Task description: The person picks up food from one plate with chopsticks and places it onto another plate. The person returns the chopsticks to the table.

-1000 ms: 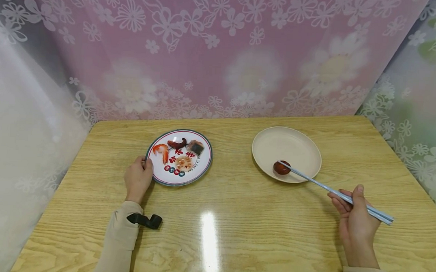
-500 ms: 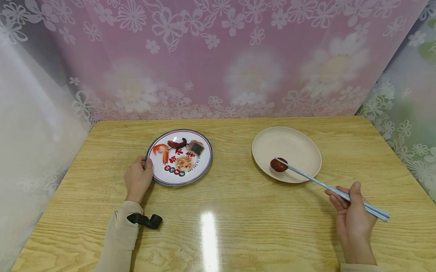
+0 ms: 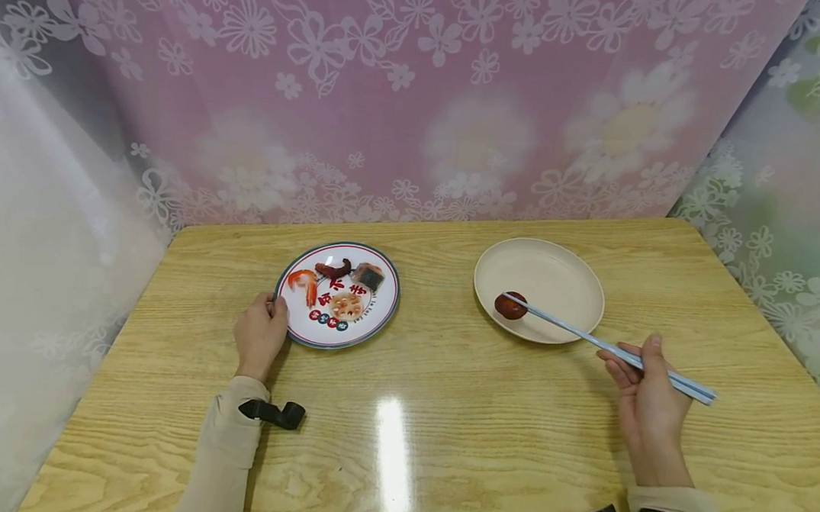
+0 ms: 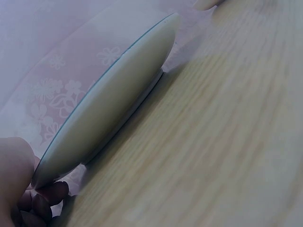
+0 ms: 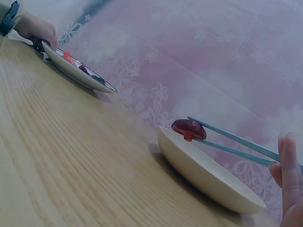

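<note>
My right hand (image 3: 654, 408) holds a pair of light blue chopsticks (image 3: 612, 347). Their tips grip a glossy red-brown mushroom (image 5: 188, 128), its short stem pointing down. In the right wrist view the mushroom is lifted at the near rim of a beige plate (image 3: 554, 270). On the left, my left hand (image 3: 260, 337) pinches the rim of a white plate (image 3: 297, 324) with a blue-green edge, thumb on top and fingers beneath. That plate bears a shrimp (image 3: 304, 286), a dark curled piece (image 3: 334, 269), a lotus root slice (image 3: 346, 307) and a dark-and-pale block (image 3: 368, 277).
Both plates stand on a wood-grain table (image 3: 444, 425), with a stretch of tabletop between them. A pink floral curtain (image 3: 423, 119) hangs along the back edge, and pale curtains flank both sides. Black wrist mounts sit on both sleeves.
My right hand has moved left, carrying the chopsticks and mushroom from the beige plate's lower middle toward its left rim. My left hand and the white plate have stayed put.
</note>
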### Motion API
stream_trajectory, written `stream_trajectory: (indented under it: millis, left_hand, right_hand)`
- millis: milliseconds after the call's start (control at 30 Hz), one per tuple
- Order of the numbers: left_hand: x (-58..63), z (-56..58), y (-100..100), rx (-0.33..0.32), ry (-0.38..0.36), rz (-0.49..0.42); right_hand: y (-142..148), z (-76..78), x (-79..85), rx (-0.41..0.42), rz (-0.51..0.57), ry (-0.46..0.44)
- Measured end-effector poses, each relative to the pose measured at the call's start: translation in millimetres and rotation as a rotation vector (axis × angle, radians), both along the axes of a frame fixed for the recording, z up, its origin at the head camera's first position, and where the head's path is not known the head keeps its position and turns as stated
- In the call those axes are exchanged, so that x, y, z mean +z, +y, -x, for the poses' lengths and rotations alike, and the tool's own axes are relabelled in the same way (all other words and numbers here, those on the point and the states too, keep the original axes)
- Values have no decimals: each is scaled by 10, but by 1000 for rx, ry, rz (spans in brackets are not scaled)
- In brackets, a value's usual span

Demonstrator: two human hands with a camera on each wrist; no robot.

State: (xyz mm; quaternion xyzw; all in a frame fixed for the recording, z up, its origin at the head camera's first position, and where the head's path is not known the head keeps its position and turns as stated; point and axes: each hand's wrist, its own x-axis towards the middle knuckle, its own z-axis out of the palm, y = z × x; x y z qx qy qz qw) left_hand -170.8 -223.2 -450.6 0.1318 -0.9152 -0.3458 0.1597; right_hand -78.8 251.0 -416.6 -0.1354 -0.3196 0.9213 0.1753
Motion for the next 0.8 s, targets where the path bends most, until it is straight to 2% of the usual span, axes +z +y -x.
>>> stream_trajectory:
  millis: [233, 567, 800]
  left_hand:
    - [2, -1, 0, 6, -13, 0]
    - [0, 13, 10, 6, -17, -6]
    - [-7, 2, 4, 6, -18, -7]
  right_hand:
    - [-60, 45, 16, -1, -2, -7]
    - [-181, 102, 52, 56, 1, 10]
    - [-316, 163, 84, 65, -26, -12]
